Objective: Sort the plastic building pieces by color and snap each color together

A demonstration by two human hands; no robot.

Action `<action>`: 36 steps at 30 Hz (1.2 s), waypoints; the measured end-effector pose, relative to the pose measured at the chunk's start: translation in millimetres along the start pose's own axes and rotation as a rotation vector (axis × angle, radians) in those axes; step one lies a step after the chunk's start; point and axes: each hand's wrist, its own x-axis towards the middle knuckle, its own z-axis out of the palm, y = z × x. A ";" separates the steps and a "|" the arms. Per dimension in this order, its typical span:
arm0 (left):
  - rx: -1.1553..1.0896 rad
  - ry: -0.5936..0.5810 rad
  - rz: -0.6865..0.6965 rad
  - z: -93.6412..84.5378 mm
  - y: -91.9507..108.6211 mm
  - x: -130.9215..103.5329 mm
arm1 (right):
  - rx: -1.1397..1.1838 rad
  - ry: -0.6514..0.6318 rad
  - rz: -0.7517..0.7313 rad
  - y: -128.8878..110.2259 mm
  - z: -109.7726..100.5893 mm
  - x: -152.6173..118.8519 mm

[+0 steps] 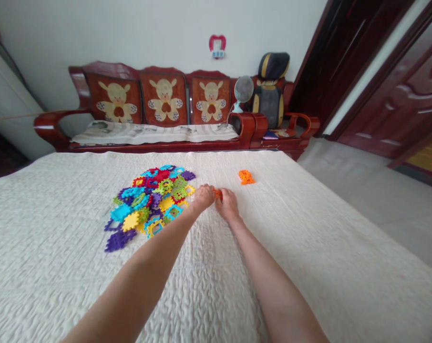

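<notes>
Both my hands meet near the middle of the white quilted cover point(201, 267). Between them is an orange piece point(218, 194), partly hidden by the fingers. My left hand point(204, 195) is closed on its left side, and my right hand point(228, 205) closes on it from the right. To the left lies a pile of colourful interlocking plastic pieces point(162, 188) in purple, blue, yellow, green and red. Some orange pieces point(246, 177), seemingly joined together, rest on the cover to the right, beyond my right hand and apart from it.
Past the cover's far edge stands a wooden sofa point(252, 125) with bear-patterned cushions point(166, 101). A small fan point(243, 89) and a chair with a massage cushion point(268, 102) are at its right. A dark red door point(398, 81) is at the right.
</notes>
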 end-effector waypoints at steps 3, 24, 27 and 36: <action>-0.017 0.047 -0.044 7.6 9.3 -9.3 | 0.015 0.061 0.005 1.4 1.2 -0.4; -0.245 0.398 0.049 43.9 -3.2 -31.6 | -0.113 0.096 0.154 -4.8 1.6 1.1; -0.233 0.362 0.061 42.4 -2.0 -31.9 | -0.100 0.102 0.121 0.7 4.3 2.0; -0.183 0.336 0.063 37.6 0.8 -33.1 | -0.066 0.175 0.093 7.2 6.0 1.9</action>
